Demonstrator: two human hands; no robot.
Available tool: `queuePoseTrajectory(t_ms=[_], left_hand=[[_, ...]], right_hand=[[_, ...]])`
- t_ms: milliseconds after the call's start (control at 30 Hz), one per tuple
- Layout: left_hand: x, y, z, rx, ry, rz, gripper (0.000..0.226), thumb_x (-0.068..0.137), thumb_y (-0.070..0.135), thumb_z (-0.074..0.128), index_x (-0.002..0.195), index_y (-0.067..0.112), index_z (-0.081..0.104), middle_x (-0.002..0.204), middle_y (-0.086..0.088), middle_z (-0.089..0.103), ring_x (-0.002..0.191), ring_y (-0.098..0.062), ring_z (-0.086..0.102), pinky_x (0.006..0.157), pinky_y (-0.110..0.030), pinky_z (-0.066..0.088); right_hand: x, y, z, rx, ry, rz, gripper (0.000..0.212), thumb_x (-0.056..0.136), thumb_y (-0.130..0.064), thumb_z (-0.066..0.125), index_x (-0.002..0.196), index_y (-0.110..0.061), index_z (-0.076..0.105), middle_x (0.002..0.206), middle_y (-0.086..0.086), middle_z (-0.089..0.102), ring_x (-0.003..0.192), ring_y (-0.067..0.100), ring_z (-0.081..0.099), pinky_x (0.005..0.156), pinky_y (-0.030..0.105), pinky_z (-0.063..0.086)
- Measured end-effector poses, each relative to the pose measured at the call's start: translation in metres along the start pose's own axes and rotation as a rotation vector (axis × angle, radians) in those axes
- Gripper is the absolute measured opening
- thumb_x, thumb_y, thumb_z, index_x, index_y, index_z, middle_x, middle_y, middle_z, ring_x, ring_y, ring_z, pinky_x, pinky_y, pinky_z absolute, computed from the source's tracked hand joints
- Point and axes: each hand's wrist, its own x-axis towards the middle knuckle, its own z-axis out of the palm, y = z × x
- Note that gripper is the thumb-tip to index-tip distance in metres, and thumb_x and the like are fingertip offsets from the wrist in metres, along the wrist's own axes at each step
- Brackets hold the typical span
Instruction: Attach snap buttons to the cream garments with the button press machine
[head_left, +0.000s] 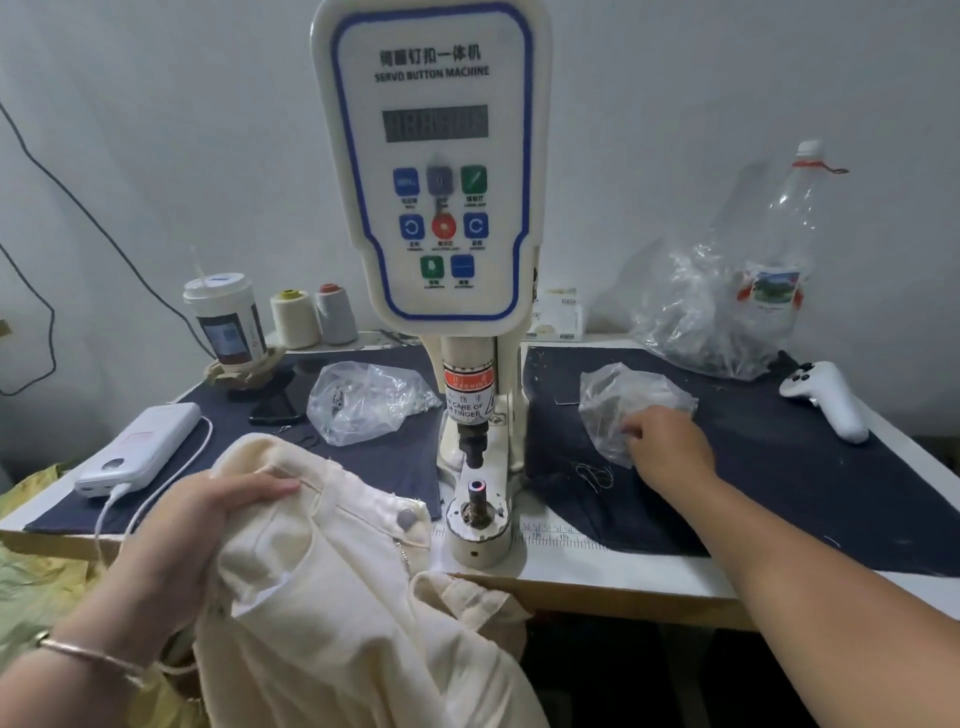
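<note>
A cream garment lies over the table's front edge, left of the button press machine. My left hand grips a bunched fold of its waistband. A metal snap button sits on the waistband corner close to the machine's lower die, which stands bare under the punch. My right hand reaches into a small clear plastic bag right of the machine, fingers curled at the bag's opening. What the fingers hold is hidden.
A second clear bag of parts lies left of the machine. A white power bank with cable, a cup, thread cones, a phone, a large crumpled bag, a bottle and a white controller ring the dark cloth.
</note>
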Motion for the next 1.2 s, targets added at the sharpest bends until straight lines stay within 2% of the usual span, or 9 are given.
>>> queuePoseTrajectory(t_ms=[133, 267, 367, 467, 600, 733, 867, 1033, 1200], left_hand=[[0.031, -0.014, 0.005, -0.091, 0.263, 0.140, 0.020, 0.069, -0.004, 0.068, 0.088, -0.001, 0.070, 0.079, -0.019, 0.065, 0.064, -0.031, 0.062, 0.063, -0.038, 0.052], [0.052, -0.021, 0.024, 0.042, 0.358, 0.262, 0.005, 0.069, 0.001, 0.071, 0.071, 0.006, 0.070, 0.059, -0.001, 0.063, 0.060, -0.022, 0.055, 0.056, -0.029, 0.043], [0.059, -0.026, 0.042, 0.203, 0.310, 0.314, 0.039, 0.053, 0.020, 0.068, 0.075, -0.011, 0.061, 0.064, -0.004, 0.051, 0.062, -0.020, 0.043, 0.057, -0.031, 0.035], [0.067, -0.029, 0.046, 0.262, 0.298, 0.308, 0.042, 0.048, 0.024, 0.065, 0.073, -0.009, 0.061, 0.063, -0.003, 0.051, 0.062, -0.021, 0.043, 0.058, -0.032, 0.035], [0.071, -0.032, 0.039, 0.272, 0.254, 0.311, 0.027, 0.049, 0.024, 0.068, 0.063, 0.003, 0.058, 0.056, 0.004, 0.050, 0.062, -0.020, 0.045, 0.060, -0.032, 0.036], [0.081, -0.037, 0.044, 0.394, 0.236, 0.342, 0.022, 0.050, 0.025, 0.062, 0.057, 0.006, 0.056, 0.051, 0.005, 0.047, 0.061, -0.021, 0.043, 0.059, -0.033, 0.034], [0.085, -0.039, 0.052, 0.609, 0.183, 0.367, 0.007, 0.051, 0.028, 0.055, 0.044, 0.028, 0.056, 0.041, 0.011, 0.047, 0.056, -0.019, 0.042, 0.055, -0.032, 0.033], [0.087, -0.041, 0.048, 0.570, 0.216, 0.375, 0.009, 0.051, 0.028, 0.056, 0.044, 0.024, 0.052, 0.040, 0.010, 0.041, 0.055, -0.018, 0.037, 0.053, -0.030, 0.029], [0.085, -0.040, 0.048, 0.555, 0.213, 0.379, 0.011, 0.051, 0.028, 0.056, 0.042, 0.026, 0.051, 0.039, 0.012, 0.040, 0.055, -0.017, 0.036, 0.053, -0.029, 0.029]], right_hand=[[0.010, 0.001, 0.007, 0.048, -0.007, 0.031, 0.020, 0.095, -0.030, 0.058, 0.102, -0.018, 0.073, 0.102, 0.011, 0.069, 0.096, 0.032, 0.063, 0.076, 0.032, 0.046], [0.008, 0.005, 0.014, 0.091, 0.104, -0.012, 0.014, 0.091, -0.023, 0.063, 0.084, -0.018, 0.074, 0.090, 0.010, 0.070, 0.083, 0.031, 0.062, 0.065, 0.030, 0.043], [0.007, 0.006, 0.016, 0.108, 0.133, -0.001, 0.016, 0.089, -0.023, 0.065, 0.074, -0.022, 0.070, 0.084, 0.008, 0.069, 0.078, 0.030, 0.060, 0.061, 0.028, 0.039], [0.009, 0.006, 0.017, 0.111, 0.142, 0.013, 0.028, 0.087, -0.025, 0.067, 0.061, -0.028, 0.058, 0.076, 0.003, 0.064, 0.076, 0.028, 0.058, 0.061, 0.028, 0.038], [0.011, 0.005, 0.016, 0.089, 0.115, 0.016, 0.022, 0.089, -0.035, 0.066, 0.070, -0.032, 0.056, 0.080, 0.001, 0.062, 0.075, 0.025, 0.054, 0.064, 0.028, 0.036], [0.012, 0.001, 0.014, 0.094, 0.117, 0.035, 0.009, 0.086, -0.031, 0.065, 0.088, -0.035, 0.073, 0.091, 0.000, 0.070, 0.086, 0.026, 0.063, 0.064, 0.025, 0.035], [0.013, 0.002, 0.016, 0.100, 0.155, 0.049, 0.017, 0.086, -0.029, 0.065, 0.071, -0.038, 0.067, 0.082, -0.004, 0.068, 0.074, 0.022, 0.057, 0.060, 0.024, 0.034], [0.013, 0.004, 0.019, 0.072, 0.193, 0.015, 0.007, 0.089, -0.027, 0.066, 0.086, -0.022, 0.071, 0.082, 0.001, 0.066, 0.072, 0.022, 0.053, 0.062, 0.027, 0.036], [0.012, 0.003, 0.020, 0.062, 0.200, -0.004, 0.013, 0.091, -0.026, 0.065, 0.078, -0.022, 0.061, 0.084, 0.005, 0.066, 0.071, 0.023, 0.050, 0.064, 0.029, 0.037]])
